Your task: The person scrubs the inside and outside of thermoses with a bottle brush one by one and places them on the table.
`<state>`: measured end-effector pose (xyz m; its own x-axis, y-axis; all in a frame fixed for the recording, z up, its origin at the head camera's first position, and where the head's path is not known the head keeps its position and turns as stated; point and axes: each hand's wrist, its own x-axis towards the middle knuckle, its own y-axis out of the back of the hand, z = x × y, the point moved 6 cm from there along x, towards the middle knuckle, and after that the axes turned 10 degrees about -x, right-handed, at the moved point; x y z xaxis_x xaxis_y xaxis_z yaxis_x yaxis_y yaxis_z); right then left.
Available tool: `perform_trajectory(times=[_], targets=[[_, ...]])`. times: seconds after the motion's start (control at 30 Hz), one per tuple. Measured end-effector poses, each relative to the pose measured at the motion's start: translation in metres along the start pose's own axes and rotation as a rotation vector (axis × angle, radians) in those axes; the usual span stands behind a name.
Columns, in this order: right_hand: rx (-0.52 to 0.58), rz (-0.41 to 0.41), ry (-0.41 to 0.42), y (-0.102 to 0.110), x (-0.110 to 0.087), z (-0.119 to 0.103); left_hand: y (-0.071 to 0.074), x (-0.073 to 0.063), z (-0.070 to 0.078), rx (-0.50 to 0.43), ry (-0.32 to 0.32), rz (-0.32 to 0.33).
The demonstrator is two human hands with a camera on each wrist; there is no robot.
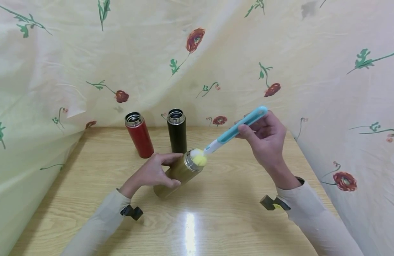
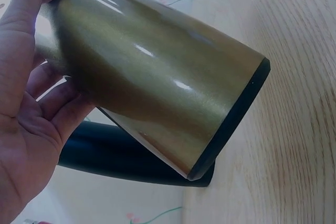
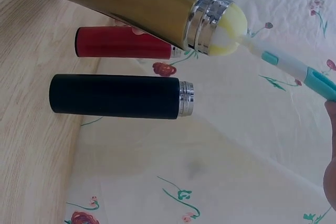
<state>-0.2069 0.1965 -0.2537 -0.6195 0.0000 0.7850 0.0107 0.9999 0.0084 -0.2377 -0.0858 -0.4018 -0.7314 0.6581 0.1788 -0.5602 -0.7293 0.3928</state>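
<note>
My left hand [image 1: 158,170] grips a gold thermos flask [image 1: 179,174] round its body and holds it tilted, its steel mouth toward the right. In the left wrist view the gold flask's dark base [image 2: 231,121] shows in full. My right hand [image 1: 269,138] pinches the blue handle of a bottle brush [image 1: 232,133]. The brush's yellow and white sponge head [image 1: 198,158] sits at the flask's mouth, partly inside it. How deep the sponge reaches is hidden by the steel rim [image 3: 202,22].
A red flask [image 1: 140,138] and a black flask [image 1: 177,133] stand uncapped at the back of the wooden table [image 1: 235,213]. Flower-patterned cloth [image 1: 145,53] hangs behind the table and at both sides.
</note>
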Motion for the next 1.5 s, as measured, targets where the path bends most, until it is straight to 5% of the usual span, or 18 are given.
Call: perform_trajectory(times=[1.1,1.5], targets=[[-0.012,-0.035,-0.063,-0.009,-0.013,0.017,-0.003,0.002,0.0,0.004,0.012,-0.007],[-0.048,-0.113,-0.107,-0.029,-0.03,0.028,-0.002,0.006,0.009,-0.024,0.023,0.004]])
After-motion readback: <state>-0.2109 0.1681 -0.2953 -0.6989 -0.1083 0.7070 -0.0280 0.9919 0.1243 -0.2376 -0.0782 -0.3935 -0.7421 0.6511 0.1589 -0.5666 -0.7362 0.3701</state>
